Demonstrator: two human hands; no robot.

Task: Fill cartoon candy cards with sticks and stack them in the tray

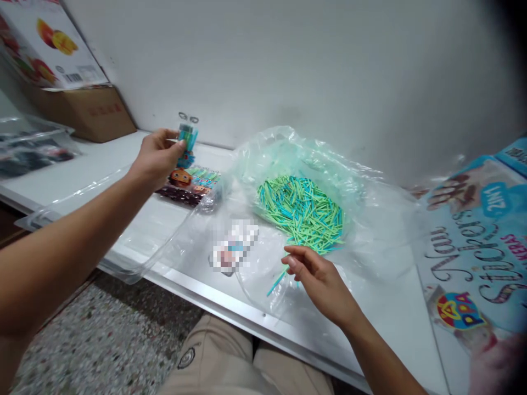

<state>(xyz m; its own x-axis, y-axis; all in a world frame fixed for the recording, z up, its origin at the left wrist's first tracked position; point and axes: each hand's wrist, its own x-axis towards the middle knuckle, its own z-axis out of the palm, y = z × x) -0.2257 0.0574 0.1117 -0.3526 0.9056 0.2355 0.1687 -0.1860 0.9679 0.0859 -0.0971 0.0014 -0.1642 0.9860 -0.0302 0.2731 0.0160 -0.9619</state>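
Raised over the left part of the table, my left hand (158, 153) pinches a small clear packet of blue and green sticks (187, 137). Two dark-outlined loops show at its top. Below that hand lie printed packs (195, 185) with a cartoon figure. My right hand (315, 277) hovers by the near edge of a heap of thin green and blue sticks (302, 211), its fingers loosely curved and a small gap between thumb and forefinger. The heap sits in an open clear plastic bag (284, 140). A few loose sticks (277, 282) lie just below my right fingertips.
A clear plastic tray (132, 271) overhangs the table's front edge. Near the middle is a pixelated flat item (234, 247). A cardboard box (96, 112) and clear container (37, 142) stand at left; a blue printed package (481, 236) lies at right. A wall borders the back.
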